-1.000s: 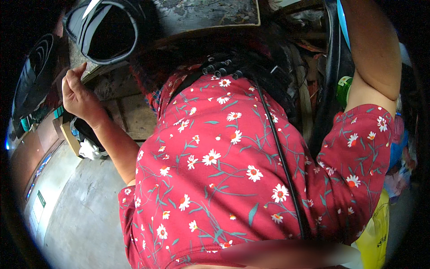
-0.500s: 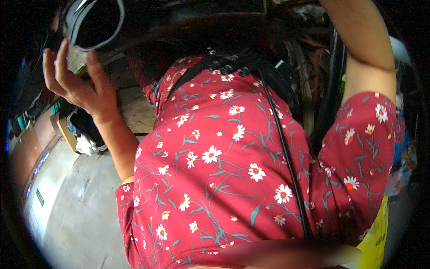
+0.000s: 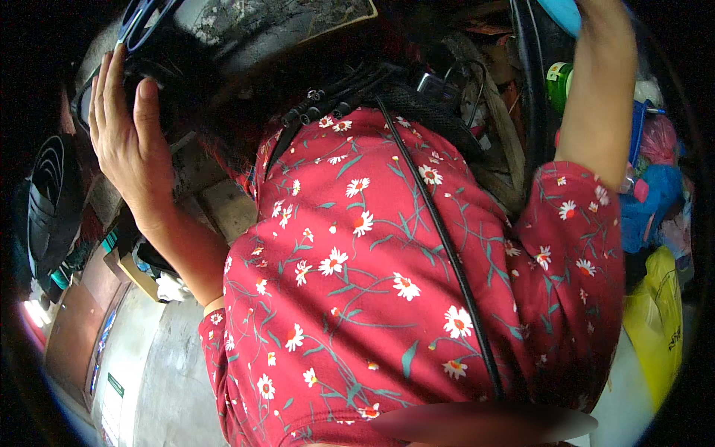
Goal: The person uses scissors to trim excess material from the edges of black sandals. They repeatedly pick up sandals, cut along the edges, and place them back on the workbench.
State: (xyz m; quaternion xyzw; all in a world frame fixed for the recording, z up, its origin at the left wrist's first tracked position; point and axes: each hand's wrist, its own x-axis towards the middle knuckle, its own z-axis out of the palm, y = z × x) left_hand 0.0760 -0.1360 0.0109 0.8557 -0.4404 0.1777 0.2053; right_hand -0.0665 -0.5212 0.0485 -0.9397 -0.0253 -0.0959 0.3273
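Observation:
At the upper left my left hand [image 3: 134, 145] is raised with its fingers stretched out and its thumb apart. Its fingertips reach a thing with blue looped rims [image 3: 145, 26], cut off by the top edge; I cannot tell its kind or whether they touch. No object shows in the palm. My right forearm [image 3: 599, 97] goes up at the upper right, and the hand itself is beyond the picture. Beside that wrist shows part of a smooth light-blue thing [image 3: 562, 13].
A dark, worn surface [image 3: 275, 18] lies ahead. Black coiled straps [image 3: 48, 194] hang at the far left. On the right are a green bottle [image 3: 558, 86], blue plastic [image 3: 655, 205] and a yellow bag [image 3: 659, 320]. Black cables [image 3: 328, 100] cross my floral top [image 3: 372, 283].
My left hand has turned, its fingers straighter and closer together. The looped thing looks narrower and tilted. The view has shifted, showing more on the right; my right forearm has moved slightly left.

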